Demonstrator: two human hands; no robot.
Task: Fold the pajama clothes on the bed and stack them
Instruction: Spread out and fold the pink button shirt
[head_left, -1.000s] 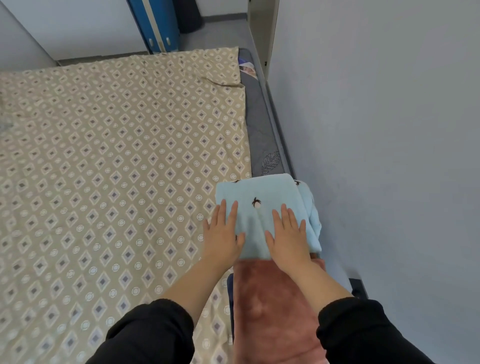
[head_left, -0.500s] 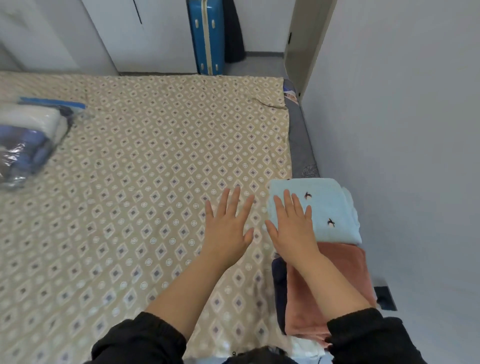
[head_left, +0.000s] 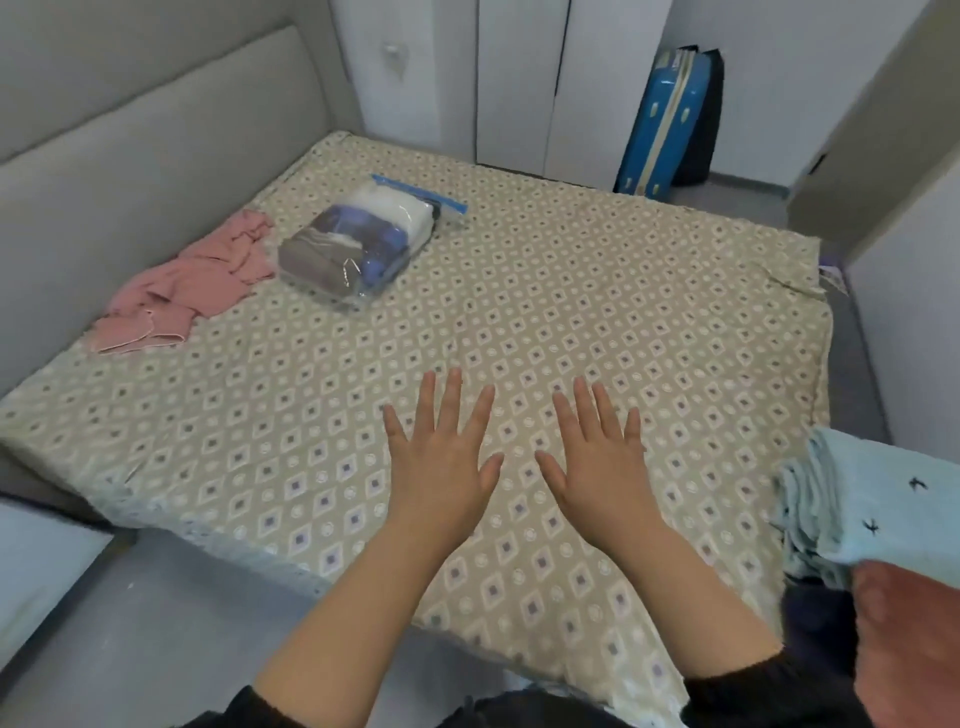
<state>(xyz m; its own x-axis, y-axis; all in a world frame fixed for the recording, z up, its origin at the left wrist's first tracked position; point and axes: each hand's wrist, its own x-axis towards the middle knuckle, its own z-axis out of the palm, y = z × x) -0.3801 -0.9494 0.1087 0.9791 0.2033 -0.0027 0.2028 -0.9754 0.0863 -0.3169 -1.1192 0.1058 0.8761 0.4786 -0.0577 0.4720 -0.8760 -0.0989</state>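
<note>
Bed (head_left: 571, 312): patterned cover, fills the middle of the view.
Stack (head_left: 878, 514): folded clothes at the bed's right edge, light blue piece on top.
Pink pajama (head_left: 192, 280): unfolded, crumpled at the far left; long axis runs along the headboard (head_left: 156, 130), hemmed ends pointing toward the near edge.
Bag (head_left: 358, 244): clear, packed with clothes, just right of the pink pajama.
Left hand (head_left: 441, 467): flat, fingers spread, holding nothing.
Right hand (head_left: 597, 467): likewise spread and empty, well apart from the stack.

Bare bedspread (head_left: 571, 291) runs wide ahead, with the packed plastic bag (head_left: 353, 249) and crumpled pink garment (head_left: 192, 291) far left and the folded stack (head_left: 872, 514) at right
</note>
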